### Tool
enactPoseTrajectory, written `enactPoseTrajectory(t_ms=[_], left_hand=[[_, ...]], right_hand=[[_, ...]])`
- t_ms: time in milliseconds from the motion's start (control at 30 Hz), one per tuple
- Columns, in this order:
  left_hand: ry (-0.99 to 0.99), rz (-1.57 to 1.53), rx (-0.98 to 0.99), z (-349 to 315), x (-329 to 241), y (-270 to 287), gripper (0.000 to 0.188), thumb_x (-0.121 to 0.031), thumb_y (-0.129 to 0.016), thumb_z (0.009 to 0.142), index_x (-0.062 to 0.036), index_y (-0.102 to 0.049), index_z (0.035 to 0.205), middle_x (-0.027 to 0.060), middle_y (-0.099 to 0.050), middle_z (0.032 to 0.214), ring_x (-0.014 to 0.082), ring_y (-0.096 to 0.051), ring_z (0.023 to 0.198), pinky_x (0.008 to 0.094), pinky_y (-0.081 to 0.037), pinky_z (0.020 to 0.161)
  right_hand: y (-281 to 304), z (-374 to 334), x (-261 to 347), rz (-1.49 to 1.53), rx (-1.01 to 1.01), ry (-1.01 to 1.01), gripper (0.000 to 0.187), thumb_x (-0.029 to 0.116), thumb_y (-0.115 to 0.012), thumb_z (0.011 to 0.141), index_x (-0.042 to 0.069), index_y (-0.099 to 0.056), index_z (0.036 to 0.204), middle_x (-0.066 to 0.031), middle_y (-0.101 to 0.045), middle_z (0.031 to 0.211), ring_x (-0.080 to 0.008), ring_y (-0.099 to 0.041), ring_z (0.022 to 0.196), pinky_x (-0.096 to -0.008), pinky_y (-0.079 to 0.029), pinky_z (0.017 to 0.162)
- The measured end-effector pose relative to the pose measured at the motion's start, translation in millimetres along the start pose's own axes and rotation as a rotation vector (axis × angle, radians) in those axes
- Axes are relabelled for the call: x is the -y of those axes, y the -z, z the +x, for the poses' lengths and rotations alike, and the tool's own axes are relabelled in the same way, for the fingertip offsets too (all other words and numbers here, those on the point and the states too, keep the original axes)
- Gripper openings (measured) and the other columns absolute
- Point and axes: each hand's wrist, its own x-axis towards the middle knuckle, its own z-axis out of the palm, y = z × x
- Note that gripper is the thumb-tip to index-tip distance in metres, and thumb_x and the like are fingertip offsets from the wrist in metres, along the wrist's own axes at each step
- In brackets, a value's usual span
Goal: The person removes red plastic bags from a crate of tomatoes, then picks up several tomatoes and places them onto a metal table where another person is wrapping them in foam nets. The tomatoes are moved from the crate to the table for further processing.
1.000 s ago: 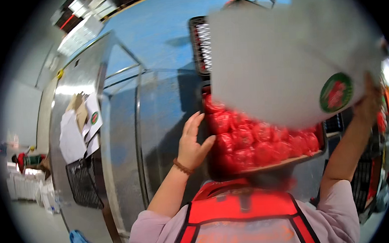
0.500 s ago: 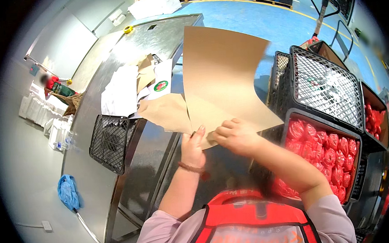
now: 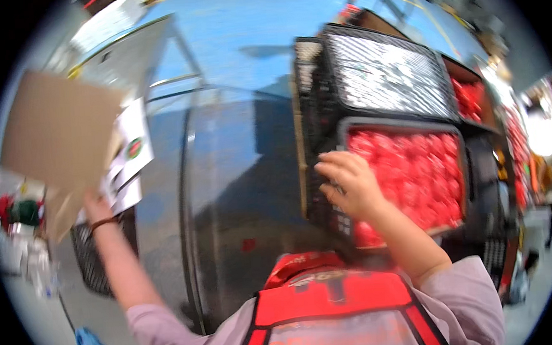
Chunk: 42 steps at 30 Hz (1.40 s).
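My left hand (image 3: pixel 96 212), stretched out to the left and smeared by motion, grips the lower end of a large brown paper sheet (image 3: pixel 62 132). The sheet stands up from the hand above the steel table. On the right, my right hand (image 3: pixel 351 184) is open with fingers apart and holds nothing. It hovers at the left rim of a black crate (image 3: pixel 343 130). Rows of round items in red plastic bags (image 3: pixel 409 177) fill that crate. White printed papers (image 3: pixel 136 137) show beside the brown sheet.
A closed mesh-topped crate (image 3: pixel 390 70) sits beyond the filled one, beside a box with red bags (image 3: pixel 467 97). Steel table edges run at the left. A dark mesh crate (image 3: pixel 92 263) stands below my left hand. A person in red and green (image 3: pixel 19 210) is far left.
My view has turned right. My right hand has let go of the brown sheet and moved over to the crate, while my left hand has carried the sheet to the left.
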Motion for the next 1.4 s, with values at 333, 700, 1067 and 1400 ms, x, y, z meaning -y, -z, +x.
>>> enactPoseTrajectory(t_ms=[333,700,1067,1400], left_hand=[[0.101,0.846,-0.803,-26,142,-90,0.055,-0.038,-0.057,0.092,0.0073,-0.056,0.123,0.0228,-0.057,0.13,0.0335,-0.057,0.116,0.0435,-0.044,0.102],[-0.518,0.94,1.173,-469,375,-369,0.035,-0.014,-0.069,0.083,-0.0034,-0.063,0.116,0.0142,-0.065,0.112,0.0252,-0.06,0.109,0.034,-0.046,0.095],[-0.913,1.823,1.567,-718,512,-513,0.066,-0.004,-0.071,0.07,-0.0129,-0.049,0.132,0.0161,-0.045,0.133,0.0362,-0.051,0.117,0.0434,-0.049,0.095],[-1.167,1.932,1.761,-727,521,-530,0.075,-0.012,-0.076,0.067,-0.0134,-0.045,0.136,0.0075,-0.048,0.138,0.0305,-0.055,0.108,0.0386,-0.05,0.092]], right_hand=[[141,-274,-162,-0.521,-0.094,-1.03,0.083,0.034,-0.082,0.07,0.01,-0.044,0.14,-0.018,-0.042,0.143,-0.0363,-0.04,0.132,-0.0442,-0.035,0.109],[232,-322,-218,-0.22,0.095,-0.924,0.082,0.032,-0.082,0.068,0.014,-0.046,0.139,-0.016,-0.046,0.14,-0.0325,-0.054,0.12,-0.0409,-0.045,0.101],[299,-360,-268,-0.322,0.282,-0.812,0.072,0.027,-0.076,0.074,0.013,-0.042,0.137,-0.0193,-0.053,0.124,-0.0357,-0.057,0.11,-0.0445,-0.05,0.088],[327,-394,-278,-0.206,0.173,-0.733,0.065,0.027,-0.074,0.075,0.012,-0.047,0.132,-0.0178,-0.057,0.113,-0.0332,-0.061,0.102,-0.0436,-0.052,0.082]])
